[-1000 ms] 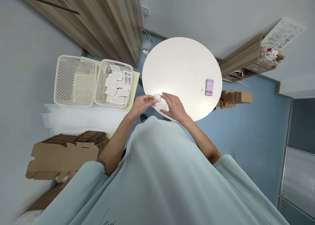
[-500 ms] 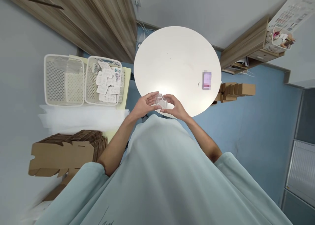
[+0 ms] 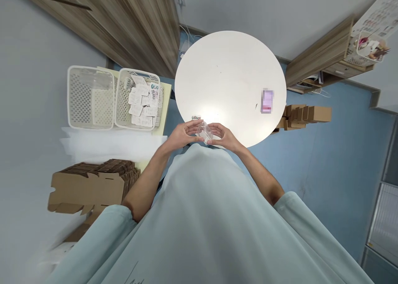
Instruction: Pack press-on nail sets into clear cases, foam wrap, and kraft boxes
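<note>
Over the near edge of the round white table point(image 3: 230, 68), a small clear plastic piece point(image 3: 204, 131), crumpled or folded in look, is between my two hands. My left hand point(image 3: 183, 135) grips its left side, thumb below and fingers above. On its right side, my right hand point(image 3: 226, 138) pinches it the same way. Whether it is a bag or a thin box I cannot tell. Just beyond my left fingertips shows a row of small dark round shapes point(image 3: 195, 117), partly hidden by that hand.
A blurred pinkish-purple item point(image 3: 267, 101) lies on the table's right. At left stand a basket of white printed cards point(image 3: 143, 101) and another white basket point(image 3: 90, 97), with white sheets point(image 3: 115, 145) and flattened cardboard boxes point(image 3: 90, 188) nearer. Brown boxes point(image 3: 311, 113) sit right of the table.
The view has shifted, so the surroundings appear further right. The clear piece has turned between my hands. The row of dark round shapes now shows beyond my left fingers.
</note>
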`<state>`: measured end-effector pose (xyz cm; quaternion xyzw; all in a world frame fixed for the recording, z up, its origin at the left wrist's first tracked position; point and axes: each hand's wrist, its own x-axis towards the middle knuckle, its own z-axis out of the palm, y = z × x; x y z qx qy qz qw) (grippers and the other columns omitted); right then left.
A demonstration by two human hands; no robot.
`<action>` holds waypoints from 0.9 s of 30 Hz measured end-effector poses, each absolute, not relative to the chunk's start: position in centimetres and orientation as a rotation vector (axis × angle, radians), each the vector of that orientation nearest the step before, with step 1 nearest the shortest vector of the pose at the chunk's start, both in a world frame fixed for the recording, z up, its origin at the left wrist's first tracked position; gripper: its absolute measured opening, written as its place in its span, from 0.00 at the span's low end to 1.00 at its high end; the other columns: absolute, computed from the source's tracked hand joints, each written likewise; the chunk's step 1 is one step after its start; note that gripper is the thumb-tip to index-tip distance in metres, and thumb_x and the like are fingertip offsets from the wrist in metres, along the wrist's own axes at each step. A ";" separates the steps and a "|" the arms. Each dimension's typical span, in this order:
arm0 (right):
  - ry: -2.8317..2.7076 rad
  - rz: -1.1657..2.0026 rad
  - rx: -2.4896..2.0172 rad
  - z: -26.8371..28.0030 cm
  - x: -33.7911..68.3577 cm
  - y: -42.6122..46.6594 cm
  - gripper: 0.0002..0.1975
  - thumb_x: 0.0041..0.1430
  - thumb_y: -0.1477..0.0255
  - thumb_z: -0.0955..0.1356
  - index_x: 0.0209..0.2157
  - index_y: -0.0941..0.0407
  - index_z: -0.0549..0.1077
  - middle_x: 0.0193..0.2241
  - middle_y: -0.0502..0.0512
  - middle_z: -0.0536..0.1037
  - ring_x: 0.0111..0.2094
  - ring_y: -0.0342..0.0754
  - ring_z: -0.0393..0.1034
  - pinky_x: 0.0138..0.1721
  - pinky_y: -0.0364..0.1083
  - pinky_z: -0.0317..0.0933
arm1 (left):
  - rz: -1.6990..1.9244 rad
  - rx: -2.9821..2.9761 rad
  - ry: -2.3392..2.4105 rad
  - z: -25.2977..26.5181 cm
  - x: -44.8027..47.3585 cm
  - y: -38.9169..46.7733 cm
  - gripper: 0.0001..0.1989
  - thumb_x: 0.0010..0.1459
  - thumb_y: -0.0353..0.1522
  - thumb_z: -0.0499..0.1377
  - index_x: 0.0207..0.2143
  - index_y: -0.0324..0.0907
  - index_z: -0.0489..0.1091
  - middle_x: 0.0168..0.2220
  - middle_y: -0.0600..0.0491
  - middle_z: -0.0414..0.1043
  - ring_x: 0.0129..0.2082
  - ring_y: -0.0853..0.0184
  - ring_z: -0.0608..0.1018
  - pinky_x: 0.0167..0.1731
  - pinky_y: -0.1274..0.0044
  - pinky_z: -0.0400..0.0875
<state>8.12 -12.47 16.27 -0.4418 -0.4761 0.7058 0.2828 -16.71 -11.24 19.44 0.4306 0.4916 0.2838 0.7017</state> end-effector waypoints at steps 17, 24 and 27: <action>-0.874 1.639 -1.501 16.4 6.1 -12.6 0.33 0.54 0.35 0.77 0.40 0.51 0.77 0.40 0.52 0.84 0.39 0.49 0.84 0.47 0.50 0.81 | 0.684 0.813 0.959 17.9 -18.6 -13.5 0.51 0.44 0.42 0.84 0.71 0.50 0.74 0.76 0.39 0.65 0.70 0.41 0.75 0.67 0.54 0.76; -0.883 1.677 -1.514 16.5 5.9 -11.9 0.31 0.51 0.39 0.80 0.34 0.53 0.79 0.32 0.52 0.83 0.33 0.46 0.80 0.44 0.48 0.81 | 0.700 0.797 0.999 17.3 -18.6 -13.3 0.54 0.51 0.38 0.80 0.77 0.53 0.63 0.77 0.38 0.63 0.60 0.49 0.83 0.61 0.57 0.80; -0.903 1.703 -1.508 16.6 5.8 -11.6 0.31 0.51 0.39 0.81 0.33 0.54 0.78 0.31 0.52 0.83 0.32 0.46 0.80 0.42 0.48 0.81 | 0.709 0.810 1.024 17.0 -18.3 -13.3 0.52 0.52 0.38 0.79 0.77 0.51 0.64 0.75 0.36 0.65 0.58 0.51 0.84 0.60 0.57 0.81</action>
